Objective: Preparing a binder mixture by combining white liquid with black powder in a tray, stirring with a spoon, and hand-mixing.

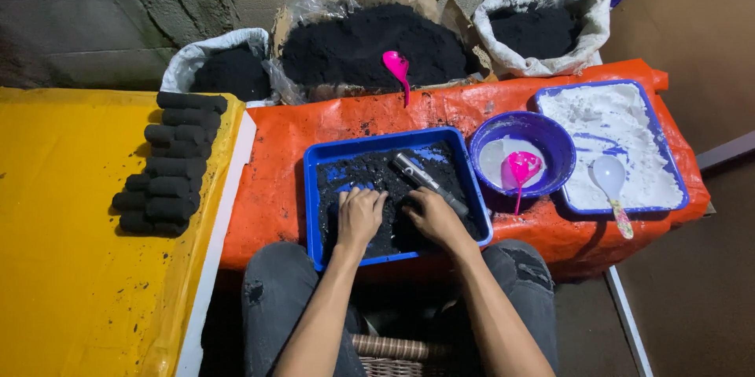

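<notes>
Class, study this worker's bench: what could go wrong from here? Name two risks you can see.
1. Both the left hand and right hand press into black powder in the blue tray, which sits at the table's near edge; powder could spill onto the knees.
2. Blackened hands could dirty the white powder nearby.

The near tray (314, 188) is bright blue, filled with black powder (377, 176) that smudges both the left hand (359, 216) and the right hand (435, 218). A grey-and-black metal tube (425, 180) lies across it. The desk cover (275, 165) is orange; the sheet (71, 251) to the left is yellow, carrying black cylinders (169, 165). On the right, a blue-purple bowl (543, 129) holds white powder and a pink scoop (521, 169) — beyond it, a blue tray (641, 90) of white powder with a white spoon (610, 176). Far back, white sacks (586, 0) hold black powder — another pink scoop (397, 66) stands out.
</notes>
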